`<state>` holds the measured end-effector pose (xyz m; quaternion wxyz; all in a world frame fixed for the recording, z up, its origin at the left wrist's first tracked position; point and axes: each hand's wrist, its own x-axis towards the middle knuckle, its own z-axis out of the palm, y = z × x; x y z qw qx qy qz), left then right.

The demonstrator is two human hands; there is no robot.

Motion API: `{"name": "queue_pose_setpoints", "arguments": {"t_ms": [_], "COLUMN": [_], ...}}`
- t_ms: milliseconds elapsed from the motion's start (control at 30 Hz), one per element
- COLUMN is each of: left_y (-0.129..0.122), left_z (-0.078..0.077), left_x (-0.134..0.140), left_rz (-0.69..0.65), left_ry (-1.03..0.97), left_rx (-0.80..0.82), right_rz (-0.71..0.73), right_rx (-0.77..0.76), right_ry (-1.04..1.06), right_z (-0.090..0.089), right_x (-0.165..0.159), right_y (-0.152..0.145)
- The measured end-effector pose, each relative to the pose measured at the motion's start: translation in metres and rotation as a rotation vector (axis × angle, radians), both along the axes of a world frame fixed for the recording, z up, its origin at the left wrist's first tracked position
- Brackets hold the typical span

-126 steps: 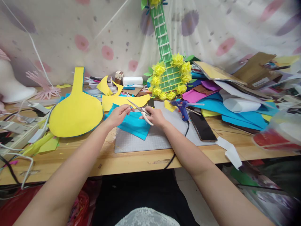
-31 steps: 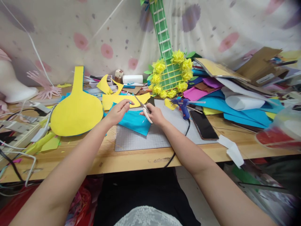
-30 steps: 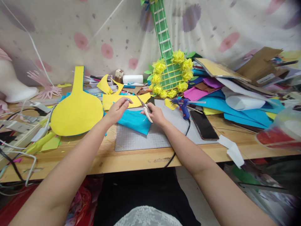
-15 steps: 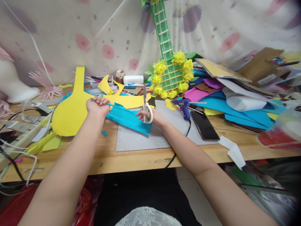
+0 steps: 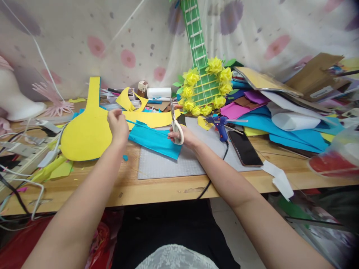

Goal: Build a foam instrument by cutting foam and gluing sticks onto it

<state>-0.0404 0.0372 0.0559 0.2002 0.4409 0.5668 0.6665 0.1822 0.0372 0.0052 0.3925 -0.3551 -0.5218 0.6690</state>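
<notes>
At the table's (image 5: 157, 190) middle, the right hand (image 5: 187, 136) grips white-handled scissors (image 5: 175, 125) with blades now upright, no longer angled over the blue paper (image 5: 155, 139) on the cutting mat (image 5: 174, 166). The left hand (image 5: 117, 123) has drawn away toward the yellow cutout (image 5: 86, 136), fingers pinched on a thin blue strip (image 5: 140, 125) trailing from the sheet.

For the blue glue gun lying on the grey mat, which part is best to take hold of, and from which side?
Take the glue gun by its handle, the thick part pointing toward the table's front edge, coming from the front right. Its nozzle points left toward the yellow scrap, and the cord leaves the handle's end, so stay above it.
</notes>
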Motion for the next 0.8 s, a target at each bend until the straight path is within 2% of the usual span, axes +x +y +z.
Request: {"name": "queue_pose_setpoints", "arguments": {"t_ms": [33, 67, 133, 200, 233, 333, 467, 567, 667, 800], "left_y": [-0.004, -0.009, -0.017, -0.024, -0.027, -0.030, -0.030, -0.029, -0.027, -0.028], "left_z": [0.000, 0.000, 0.000, -0.002, -0.004, -0.013, -0.022, -0.026, -0.026, -0.025], "left_x": [0.003, 0.008, 0.021, 0.035, 0.041, 0.049, 0.044, 0.040, 0.037, 0.031], "left_rz": [-0.001, -0.075, -0.361, -0.619, -0.671, -0.669, -0.676, -0.638, -0.602, -0.572], "left_ry": [0.264, 0.488, 0.848, 1.068, 1.114, 1.026, 0.729, 0.576, 0.471, 0.478], "left_rx": [0.044, 0.049, 0.008, -0.055, -0.089, -0.148, -0.210, -0.212, -0.178, -0.157], "right_rz": [0.007, 0.015, 0.030, 0.040, 0.040, -0.038, -0.209, -0.115, 0.011, 0.063], "right_rx": [-0.001, -0.002, 0.002, 0.013, 0.028, 0.137, 0.424, 0.567, 0.609, 0.659], "right_ry": [-0.002, -0.005, -0.012, -0.017, -0.021, -0.094, -0.442, -0.576, -0.611, -0.668], "right_z": [0.000, 0.000, -0.001, -0.002, -0.002, -0.003, -0.005, -0.006, -0.005, -0.004], "right_x": [0.001, 0.001, 0.000, 0.000, 0.000, 0.002, 0.011, 0.016, 0.014, 0.009], "right_y": [0.000, -0.001, -0.001, -0.001, -0.001, 0.002, 0.009, 0.009, 0.004, -0.003]}}
